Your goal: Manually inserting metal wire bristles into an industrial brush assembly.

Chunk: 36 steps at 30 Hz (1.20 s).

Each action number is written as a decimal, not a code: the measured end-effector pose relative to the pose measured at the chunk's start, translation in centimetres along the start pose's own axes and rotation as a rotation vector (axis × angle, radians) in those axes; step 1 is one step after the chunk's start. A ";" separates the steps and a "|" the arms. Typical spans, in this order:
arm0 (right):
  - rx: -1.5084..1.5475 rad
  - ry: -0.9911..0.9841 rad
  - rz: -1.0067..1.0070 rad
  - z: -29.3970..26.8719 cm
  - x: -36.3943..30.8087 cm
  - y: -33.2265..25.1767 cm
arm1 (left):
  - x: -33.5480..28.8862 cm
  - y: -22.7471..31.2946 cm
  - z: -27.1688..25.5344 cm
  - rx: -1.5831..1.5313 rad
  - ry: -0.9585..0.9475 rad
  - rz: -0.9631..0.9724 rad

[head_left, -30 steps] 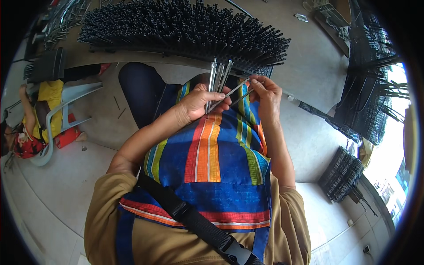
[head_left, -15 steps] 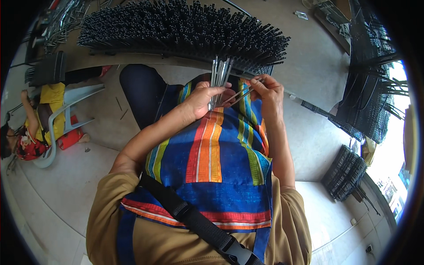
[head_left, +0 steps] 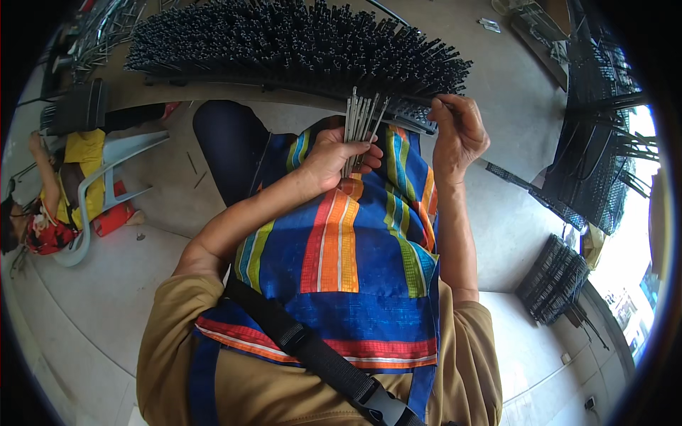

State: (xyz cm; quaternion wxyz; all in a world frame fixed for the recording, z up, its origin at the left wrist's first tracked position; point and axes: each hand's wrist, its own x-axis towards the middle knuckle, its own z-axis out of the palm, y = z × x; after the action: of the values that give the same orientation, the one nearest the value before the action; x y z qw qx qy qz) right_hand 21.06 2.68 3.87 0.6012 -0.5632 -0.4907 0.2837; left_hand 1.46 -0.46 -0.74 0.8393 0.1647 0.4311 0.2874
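Observation:
A bunch of thin silvery metal rods (head_left: 360, 117) stands nearly upright in my left hand (head_left: 332, 157), which is closed round its lower part above my apron. Off to the right, my right hand (head_left: 462, 136) is raised with thumb and fingertips pinched together. Those fingertips are beside the right end of a long black perforated rack (head_left: 415, 117). Whatever they may hold is too small or hidden to make out. Packed close together, a mass of dark upright rods (head_left: 291, 46) fills most of the rack.
At the left a person in a yellow garment (head_left: 84, 153) sits on a pale plastic chair (head_left: 89, 195). Black perforated racks with rods (head_left: 593, 156) stand at the right. A dark bundle (head_left: 553, 278) rests lower right. Two thin rods (head_left: 192, 163) lie on the floor.
My right hand has moved up and right, away from the bunch, toward the rack's right end; the rods it held are no longer visible in it. My left hand still holds the bunch.

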 end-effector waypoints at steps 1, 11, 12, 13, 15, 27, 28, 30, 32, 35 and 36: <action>-0.045 -0.020 -0.036 0.0 0.0 0.2 | 0.0 -0.1 0.0 -0.001 0.001 0.001; -0.260 -0.048 -0.076 1.5 1.1 -0.7 | 0.3 -0.1 -0.2 -0.048 0.035 -0.030; -0.279 -0.063 -0.085 1.7 1.4 -0.9 | 0.3 -0.2 -0.2 -0.046 0.037 -0.036; -0.298 -0.078 -0.094 1.8 1.6 -1.0 | 0.3 -0.3 -0.3 -0.047 0.038 -0.036; -0.320 -0.077 -0.089 1.9 1.7 -1.0 | 0.4 -0.4 -0.2 -0.114 0.050 -0.060; -0.513 -0.135 -0.137 1.9 1.5 -1.6 | 0.3 -0.1 -0.4 -0.113 0.027 -0.072; -0.530 -0.119 -0.170 2.0 1.4 -1.5 | 0.4 -0.1 -0.5 -0.113 0.029 -0.071; -0.502 -0.131 -0.182 2.0 1.4 -1.5 | 0.6 -0.3 -0.7 -0.055 -0.004 -0.050; -0.476 -0.140 -0.193 2.1 1.5 -1.3 | 0.7 -0.4 -0.8 -0.063 -0.004 -0.056; -0.600 -0.192 -0.331 2.3 1.6 0.1 | 0.4 -0.2 -0.4 -0.080 0.024 -0.069; -0.599 -0.192 -0.333 2.3 1.3 -0.1 | 0.3 -0.1 -0.3 -0.092 0.054 -0.073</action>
State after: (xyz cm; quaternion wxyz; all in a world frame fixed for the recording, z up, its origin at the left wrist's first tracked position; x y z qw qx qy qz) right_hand 19.43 4.78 4.05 0.3986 -0.5976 -0.6914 0.0772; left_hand 1.38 -0.32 -1.20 0.8440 0.1024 0.4456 0.2804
